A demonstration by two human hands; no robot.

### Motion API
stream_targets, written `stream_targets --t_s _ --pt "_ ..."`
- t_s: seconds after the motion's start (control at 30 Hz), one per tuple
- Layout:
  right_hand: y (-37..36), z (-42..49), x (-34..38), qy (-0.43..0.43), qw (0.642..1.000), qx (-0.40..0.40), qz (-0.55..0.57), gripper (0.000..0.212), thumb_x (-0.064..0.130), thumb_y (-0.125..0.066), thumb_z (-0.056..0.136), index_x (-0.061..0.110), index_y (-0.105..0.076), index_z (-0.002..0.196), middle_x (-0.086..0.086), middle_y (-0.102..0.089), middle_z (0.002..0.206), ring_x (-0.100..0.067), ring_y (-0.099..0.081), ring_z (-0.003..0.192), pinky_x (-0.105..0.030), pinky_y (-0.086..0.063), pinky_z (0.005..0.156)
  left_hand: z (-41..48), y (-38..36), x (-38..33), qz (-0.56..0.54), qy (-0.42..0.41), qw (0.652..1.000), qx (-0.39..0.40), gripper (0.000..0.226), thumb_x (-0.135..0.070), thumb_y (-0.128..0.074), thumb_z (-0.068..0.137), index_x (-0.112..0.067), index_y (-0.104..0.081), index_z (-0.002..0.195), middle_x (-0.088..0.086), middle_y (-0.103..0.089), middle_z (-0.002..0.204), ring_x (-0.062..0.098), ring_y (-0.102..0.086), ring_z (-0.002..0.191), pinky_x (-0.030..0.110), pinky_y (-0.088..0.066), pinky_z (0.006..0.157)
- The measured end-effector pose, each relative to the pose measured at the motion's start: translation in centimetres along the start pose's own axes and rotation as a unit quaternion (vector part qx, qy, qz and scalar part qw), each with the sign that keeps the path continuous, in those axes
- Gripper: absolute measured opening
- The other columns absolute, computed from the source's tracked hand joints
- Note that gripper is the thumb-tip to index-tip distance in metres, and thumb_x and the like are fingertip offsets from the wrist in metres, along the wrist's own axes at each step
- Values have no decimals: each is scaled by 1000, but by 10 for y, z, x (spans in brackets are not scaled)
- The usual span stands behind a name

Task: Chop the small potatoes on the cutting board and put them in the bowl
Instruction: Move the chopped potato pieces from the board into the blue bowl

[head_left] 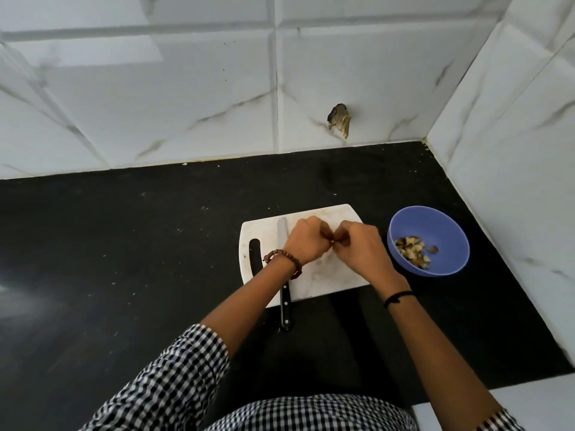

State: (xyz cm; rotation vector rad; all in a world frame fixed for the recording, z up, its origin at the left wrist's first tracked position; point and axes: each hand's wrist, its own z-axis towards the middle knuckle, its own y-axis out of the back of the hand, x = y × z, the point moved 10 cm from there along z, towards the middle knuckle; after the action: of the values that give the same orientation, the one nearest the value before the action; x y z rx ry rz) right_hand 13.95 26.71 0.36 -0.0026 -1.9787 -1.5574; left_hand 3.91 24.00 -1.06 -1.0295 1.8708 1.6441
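Note:
On the black counter lies a white cutting board (336, 275). Above its middle my left hand (306, 242) and my right hand (362, 248) meet with curled fingers, cupped around small brown potato pieces (334, 241) that are mostly hidden between them. A knife (283, 269) with a black handle lies flat on the board's left part, its blade pointing away from me and passing under my left wrist. To the right of the board stands a blue bowl (435, 220) holding chopped potato pieces (412, 250).
The black counter (124, 259) runs left and toward me. White tiled walls close it off at the back and on the right, and the back wall has a broken patch (339, 119). The board's handle slot (255, 259) is at its left edge.

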Motion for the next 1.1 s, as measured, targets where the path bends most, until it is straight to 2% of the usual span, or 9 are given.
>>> stream_targets --t_s 0.13,0.3,0.43,0.6,0.73,0.83,0.93,1.03,1.1 --pt "51 -9 -17 -28 996 -77 28 15 14 -70 89 14 -68 104 -2 -68 95 -12 -61 84 -23 -48 77 7 -3 -42 -72 -49 996 9 24 -1 -57 87 -7 -70 105 10 -72 88 16 -70 77 30 -60 68" --pt "90 -24 -52 -68 987 -137 44 10 14 -69 90 16 -65 99 2 -65 86 -11 -60 78 -25 -47 75 15 -23 -93 -103 -98 989 46 24 -3 -56 87 -8 -69 107 10 -72 91 18 -70 79 26 -60 66" --pt "87 -27 -92 -133 983 -127 29 5 17 -66 91 14 -66 95 0 -66 82 -18 -63 81 -28 -44 77 19 -46 -108 -81 -104 988 80 22 -6 -59 88 -6 -69 107 12 -71 89 20 -68 75 32 -60 72" --pt "79 -32 -112 -167 981 -102 6 11 27 -67 92 16 -65 91 -2 -67 81 -17 -62 79 -27 -42 77 20 -54 -100 -60 -95 991 75 21 -9 -59 91 -4 -69 109 12 -70 101 14 -62 83 25 -52 72" --pt "81 -28 -92 -134 985 -109 -12 11 28 -67 92 20 -62 86 6 -60 75 -15 -61 78 -25 -39 74 19 -44 -83 -42 -78 995 47 18 -17 -62 89 -11 -72 104 5 -72 95 15 -67 81 35 -59 75" --pt "75 -26 -62 -92 990 -104 21 8 22 -68 91 19 -66 97 4 -65 85 -10 -59 78 -23 -43 74 17 -32 -61 -16 -55 998 11 13 -22 -62 88 -20 -72 97 -1 -72 89 12 -68 76 38 -60 74" --pt "56 -21 -26 -39 996 -75 16 12 21 -68 92 17 -66 103 1 -67 93 -8 -58 79 -20 -44 72 9 -18 -32 10 -14 1000 -18 14 -25 -62 89 -22 -72 98 -1 -72 91 14 -68 77 39 -59 74" --pt "29 -18 0 -7 999 -36 21 15 23 -70 91 17 -68 105 1 -69 98 -10 -62 83 -23 -51 77 -3 -3 -3 40 20 998 -35 16 -25 -61 89 -20 -73 99 0 -72 93 16 -68 81 39 -58 78" --pt "5 -20 16 10 1000 0 27 13 24 -69 91 19 -69 102 3 -69 97 -10 -62 85 -25 -53 80 -17 13 22 62 57 995 -59 16 -24 -59 88 -24 -73 97 -3 -71 93 15 -67 81 39 -57 79"
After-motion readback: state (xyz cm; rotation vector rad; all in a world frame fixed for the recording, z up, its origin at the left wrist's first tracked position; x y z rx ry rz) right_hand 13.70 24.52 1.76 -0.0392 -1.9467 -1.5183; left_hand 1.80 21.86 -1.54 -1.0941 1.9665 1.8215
